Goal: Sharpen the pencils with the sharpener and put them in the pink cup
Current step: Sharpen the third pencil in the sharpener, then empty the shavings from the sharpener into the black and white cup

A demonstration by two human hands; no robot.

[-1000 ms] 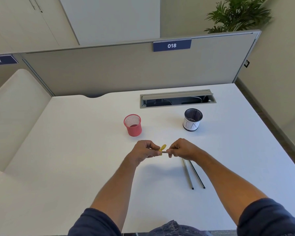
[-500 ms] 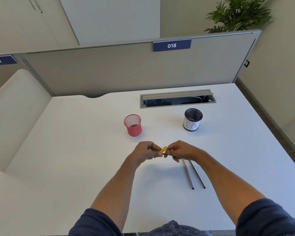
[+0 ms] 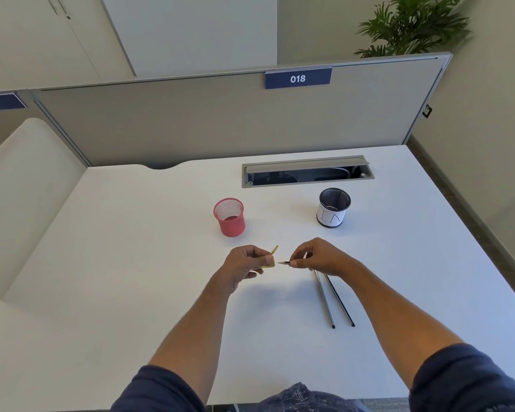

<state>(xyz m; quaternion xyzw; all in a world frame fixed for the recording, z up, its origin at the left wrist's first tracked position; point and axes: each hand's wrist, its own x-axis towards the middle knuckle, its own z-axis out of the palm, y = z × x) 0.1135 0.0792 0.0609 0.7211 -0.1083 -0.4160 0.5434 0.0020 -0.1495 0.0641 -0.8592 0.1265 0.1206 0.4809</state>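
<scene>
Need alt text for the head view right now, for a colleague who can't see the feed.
Over a white desk, the left hand pinches a yellow sharpener while the right hand holds a pencil, its sharpened tip just clear of the sharpener. Two more pencils lie by the right forearm; a pink mesh cup and a black mesh cup stand behind.

My sleeves [image 3: 464,379] are dark navy. The sharpener [image 3: 269,264] in my left hand [image 3: 244,263] is yellow. The pencil [image 3: 284,263] I pinch shows a pale wood cone with a dark tip. Two pencils [image 3: 335,301] on the white desk [image 3: 131,263] are dark, one with a silvery sheen. The pink cup [image 3: 230,217] is mesh. The other cup [image 3: 333,207] is black mesh with a white band bearing black lines. The sign [image 3: 298,78] is navy with white digits.
</scene>
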